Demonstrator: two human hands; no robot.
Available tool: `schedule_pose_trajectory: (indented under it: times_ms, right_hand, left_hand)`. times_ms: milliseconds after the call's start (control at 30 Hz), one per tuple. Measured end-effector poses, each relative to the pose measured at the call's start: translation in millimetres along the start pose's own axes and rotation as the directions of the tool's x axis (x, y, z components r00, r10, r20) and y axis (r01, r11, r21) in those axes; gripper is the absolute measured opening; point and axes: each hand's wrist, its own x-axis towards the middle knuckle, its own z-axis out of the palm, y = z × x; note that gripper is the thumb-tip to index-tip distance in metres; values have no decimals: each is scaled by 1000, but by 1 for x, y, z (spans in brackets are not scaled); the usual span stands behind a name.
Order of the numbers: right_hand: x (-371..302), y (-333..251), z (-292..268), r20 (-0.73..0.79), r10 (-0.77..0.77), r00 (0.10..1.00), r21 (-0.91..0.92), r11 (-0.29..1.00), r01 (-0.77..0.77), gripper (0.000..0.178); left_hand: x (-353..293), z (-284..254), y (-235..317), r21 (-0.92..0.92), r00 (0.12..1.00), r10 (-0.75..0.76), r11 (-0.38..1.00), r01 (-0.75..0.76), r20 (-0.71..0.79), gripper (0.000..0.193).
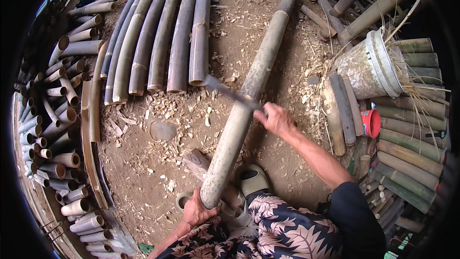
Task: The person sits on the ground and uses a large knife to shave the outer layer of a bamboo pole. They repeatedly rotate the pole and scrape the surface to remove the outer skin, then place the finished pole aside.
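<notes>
A thick pale bamboo pole (225,156) slants from my lap up toward the far right. My left hand (197,210) is closed round its near end. My right hand (279,120) is closed on the handle of a knife (227,91), whose long dark blade is blurred by motion. The blade lies across the middle of the pole, pointing to the far left. I cannot tell whether its edge touches the bamboo. A wooden block (195,163) sits on the ground beside the pole's near part, partly hidden by it. My shoe (254,181) is just right of the pole.
Several long bamboo poles (159,48) lie side by side at the far left. Stacked bamboo (67,115) lines the left edge. On the right stand a dirty white bucket (366,64), a red container (371,123) and more bamboo (407,153). Chips litter the dirt floor (143,177).
</notes>
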Motion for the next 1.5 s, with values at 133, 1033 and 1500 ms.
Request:
schedule_pose_trajectory:
  times_ms: [133, 1033, 1500]
  right_hand:
    - [3, -10, -19, 178, -27, 984, -11, 1000, 29, 60]
    - [-8, -8, -2, 38, -186, 982, 107, 978, 181, 62]
    - [15, 1, -4, 132, 99, 986, 84, 990, -111, 64]
  left_hand:
    - [10, -9, -2, -49, 998, 59, 997, -58, 33, 98]
    - [6, -6, -45, -322, 988, 16, 946, 35, 154, 99]
    - [16, -10, -62, -648, 930, 123, 748, 143, 347, 98]
